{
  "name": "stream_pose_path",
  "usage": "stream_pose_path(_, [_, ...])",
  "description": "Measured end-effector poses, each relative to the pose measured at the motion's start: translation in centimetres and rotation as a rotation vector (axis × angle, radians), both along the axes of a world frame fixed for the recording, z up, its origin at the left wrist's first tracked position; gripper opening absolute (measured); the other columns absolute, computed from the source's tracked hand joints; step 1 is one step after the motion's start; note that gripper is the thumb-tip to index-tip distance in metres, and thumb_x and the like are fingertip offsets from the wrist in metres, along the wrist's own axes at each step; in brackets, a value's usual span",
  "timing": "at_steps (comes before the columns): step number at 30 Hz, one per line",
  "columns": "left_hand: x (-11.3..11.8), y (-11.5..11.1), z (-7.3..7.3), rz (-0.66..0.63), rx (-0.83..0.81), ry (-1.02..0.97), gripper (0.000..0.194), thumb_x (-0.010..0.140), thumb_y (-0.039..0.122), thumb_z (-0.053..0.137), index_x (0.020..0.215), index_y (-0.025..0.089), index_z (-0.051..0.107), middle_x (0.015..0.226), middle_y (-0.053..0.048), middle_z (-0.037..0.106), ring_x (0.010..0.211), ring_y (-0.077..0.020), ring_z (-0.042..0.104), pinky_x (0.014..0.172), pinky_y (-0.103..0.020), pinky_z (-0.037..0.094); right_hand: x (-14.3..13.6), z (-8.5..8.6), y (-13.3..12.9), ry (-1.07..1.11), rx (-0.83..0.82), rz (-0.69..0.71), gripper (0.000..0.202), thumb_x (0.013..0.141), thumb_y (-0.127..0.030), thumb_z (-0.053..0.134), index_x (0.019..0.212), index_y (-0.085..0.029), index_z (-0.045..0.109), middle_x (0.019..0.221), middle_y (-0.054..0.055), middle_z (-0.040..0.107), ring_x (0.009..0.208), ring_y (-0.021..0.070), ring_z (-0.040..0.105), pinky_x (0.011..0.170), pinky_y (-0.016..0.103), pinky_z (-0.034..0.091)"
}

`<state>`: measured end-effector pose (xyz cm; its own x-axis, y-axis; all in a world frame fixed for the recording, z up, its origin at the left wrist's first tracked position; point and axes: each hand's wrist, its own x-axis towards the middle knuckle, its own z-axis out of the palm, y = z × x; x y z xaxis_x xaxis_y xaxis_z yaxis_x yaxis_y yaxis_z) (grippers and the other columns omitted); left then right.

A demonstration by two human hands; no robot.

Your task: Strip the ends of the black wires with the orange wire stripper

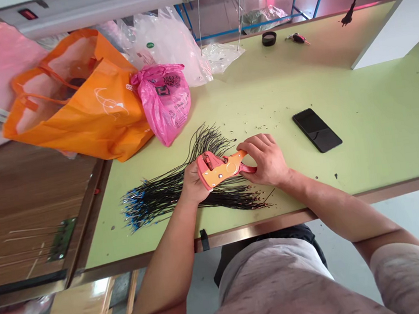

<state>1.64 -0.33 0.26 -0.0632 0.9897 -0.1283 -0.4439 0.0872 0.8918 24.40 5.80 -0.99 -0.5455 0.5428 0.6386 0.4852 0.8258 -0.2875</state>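
Note:
An orange and red wire stripper [221, 171] is held over the table, its red head toward the left. My right hand [269, 160] is closed around its handles, which stand a little apart. My left hand [194, 184] is closed against the head end, its fingers mostly hidden behind the tool; whether it also holds a wire I cannot tell. Below both hands lies a spread bundle of black wires [174, 184] with blue and bare metal tips at the left. More black wire ends [207, 139] fan out behind the tool, and coppery ends lie near my right wrist.
A black phone [317, 130] lies to the right on the green table [389, 130]. Back left stand an orange bag [93, 115], a tied pink bag [166, 101] and clear plastic bags [169, 45]. A tape roll [269, 38] and keys [297, 38] lie at the back, with small scraps nearer.

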Motion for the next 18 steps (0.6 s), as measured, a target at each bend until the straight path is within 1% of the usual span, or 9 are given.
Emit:
stream_pose_path(5, [0.0, -0.2, -0.6, 0.071, 0.162, 0.086, 0.034, 0.059, 0.042, 0.104, 0.074, 0.021, 0.081, 0.083, -0.007, 0.082, 0.082, -0.0274, 0.080, 0.077, -0.039, 0.070, 0.0, 0.0, 0.1, -0.042, -0.051, -0.018, 0.036, 0.102, -0.054, 0.066, 0.120, -0.023, 0.071, 0.106, 0.010, 0.075, 0.094, 0.0269, 0.061, 0.092, 0.046, 0.045])
stream_pose_path(7, [0.0, -0.1, -0.9, 0.079, 0.158, 0.089, 0.035, 0.059, 0.042, 0.104, 0.075, 0.021, 0.081, 0.083, -0.008, 0.082, 0.082, -0.0290, 0.081, 0.078, -0.042, 0.070, 0.0, 0.1, 0.1, -0.051, -0.059, -0.022, 0.035, 0.100, -0.052, 0.067, 0.119, -0.023, 0.071, 0.104, 0.009, 0.075, 0.092, 0.0267, 0.060, 0.092, 0.045, 0.045])
stream_pose_path(11, [-0.1, 0.0, -1.1, 0.101, 0.087, 0.078, 0.029, 0.070, 0.042, 0.098, 0.072, 0.022, 0.078, 0.081, -0.006, 0.079, 0.087, -0.0319, 0.083, 0.081, -0.046, 0.071, 0.0, 0.2, 0.0, -0.039, -0.059, -0.010, 0.033, 0.098, -0.047, 0.066, 0.119, -0.022, 0.071, 0.103, 0.009, 0.074, 0.092, 0.0263, 0.060, 0.089, 0.044, 0.045])
stream_pose_path(13, [-0.2, 0.1, -1.1, 0.105, 0.087, 0.097, 0.029, 0.071, 0.041, 0.098, 0.070, 0.022, 0.077, 0.080, -0.005, 0.078, 0.086, -0.0320, 0.083, 0.081, -0.046, 0.071, 0.0, 0.3, -0.1, -0.029, -0.058, 0.000, 0.034, 0.096, -0.044, 0.066, 0.119, -0.021, 0.071, 0.103, 0.009, 0.074, 0.092, 0.0264, 0.060, 0.088, 0.043, 0.045])
stream_pose_path(16, [-0.2, 0.0, -1.2, 0.122, 0.178, 0.126, 0.034, 0.061, 0.044, 0.105, 0.071, 0.021, 0.080, 0.080, -0.005, 0.079, 0.081, -0.0298, 0.082, 0.079, -0.044, 0.071, 0.0, 0.3, -0.1, -0.044, -0.080, 0.004, 0.033, 0.094, -0.042, 0.067, 0.120, -0.022, 0.071, 0.105, 0.010, 0.075, 0.093, 0.0266, 0.061, 0.089, 0.043, 0.046])
stream_pose_path(18, [0.0, -0.2, -1.3, 0.118, 0.233, 0.121, 0.038, 0.058, 0.047, 0.107, 0.073, 0.022, 0.083, 0.081, -0.006, 0.081, 0.080, -0.0287, 0.082, 0.078, -0.042, 0.070, 0.0, 0.2, 0.0, -0.057, -0.083, 0.000, 0.032, 0.095, -0.045, 0.067, 0.118, -0.022, 0.071, 0.102, 0.009, 0.076, 0.091, 0.0259, 0.061, 0.089, 0.043, 0.046])
